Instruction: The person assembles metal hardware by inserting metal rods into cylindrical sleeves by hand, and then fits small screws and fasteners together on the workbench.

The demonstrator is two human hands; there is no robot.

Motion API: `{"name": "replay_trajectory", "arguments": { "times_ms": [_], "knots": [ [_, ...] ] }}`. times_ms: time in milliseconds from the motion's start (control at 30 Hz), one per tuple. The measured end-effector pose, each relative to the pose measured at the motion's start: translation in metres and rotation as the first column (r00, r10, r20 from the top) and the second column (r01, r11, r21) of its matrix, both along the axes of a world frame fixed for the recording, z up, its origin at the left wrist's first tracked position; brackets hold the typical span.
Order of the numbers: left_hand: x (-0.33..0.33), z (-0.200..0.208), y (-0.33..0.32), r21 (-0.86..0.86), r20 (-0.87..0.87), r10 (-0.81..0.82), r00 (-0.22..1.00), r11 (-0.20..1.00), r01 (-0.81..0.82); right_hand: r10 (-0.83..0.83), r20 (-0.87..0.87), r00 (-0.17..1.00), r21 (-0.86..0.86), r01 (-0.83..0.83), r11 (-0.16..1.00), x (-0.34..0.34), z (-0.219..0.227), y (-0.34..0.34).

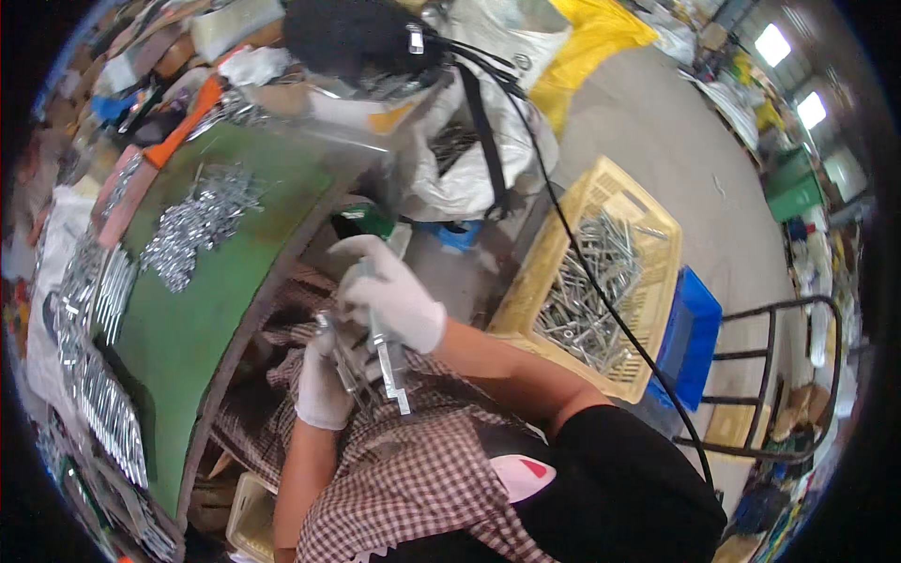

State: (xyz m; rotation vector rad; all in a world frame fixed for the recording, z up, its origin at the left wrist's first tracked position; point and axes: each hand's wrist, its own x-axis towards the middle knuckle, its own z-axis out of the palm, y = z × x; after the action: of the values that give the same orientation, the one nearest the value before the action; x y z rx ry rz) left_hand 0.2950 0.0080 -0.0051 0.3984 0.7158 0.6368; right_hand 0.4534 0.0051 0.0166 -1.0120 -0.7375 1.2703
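Note:
Both my hands wear white gloves and are together above my checked apron (404, 479). My right hand (394, 298) is closed on a long silvery metal piece (383, 355), which points down toward my lap and has a stepped lower end. Just left of it, my left hand (324, 387) is closed around slim metal rods (347, 371); blur hides how many there are and their exact kind. To the left, a heap of small shiny metal parts (192, 225) lies on a green tabletop (216, 328).
Rows of metal rods (108, 403) line the table's far left edge. Right of me stands a yellow crate (648, 202) of long metal parts, with a blue bin (690, 338) and a black metal frame (774, 375) beyond. A black cable (601, 291) crosses over the crate. White sacks (422, 159) stand ahead.

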Motion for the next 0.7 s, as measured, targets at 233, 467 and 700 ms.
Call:
{"name": "replay_trajectory", "arguments": {
  "times_ms": [233,467,700],
  "knots": [
    [-0.005,-0.047,-0.002,-0.09,0.173,-0.196,0.965,0.973,0.214,-0.118,0.275,0.954,0.071,0.102,0.992,-0.002,0.007,-0.018],
    [-0.001,-0.051,-0.007,0.164,0.009,-0.282,0.959,0.947,0.277,-0.316,0.851,0.419,0.301,0.103,0.948,0.005,-0.009,-0.04],
    [0.001,-0.06,0.001,-0.243,0.323,0.08,0.943,0.97,0.001,-0.418,0.909,0.012,0.269,0.748,0.607,0.198,-0.077,-0.145]
  ]
}}
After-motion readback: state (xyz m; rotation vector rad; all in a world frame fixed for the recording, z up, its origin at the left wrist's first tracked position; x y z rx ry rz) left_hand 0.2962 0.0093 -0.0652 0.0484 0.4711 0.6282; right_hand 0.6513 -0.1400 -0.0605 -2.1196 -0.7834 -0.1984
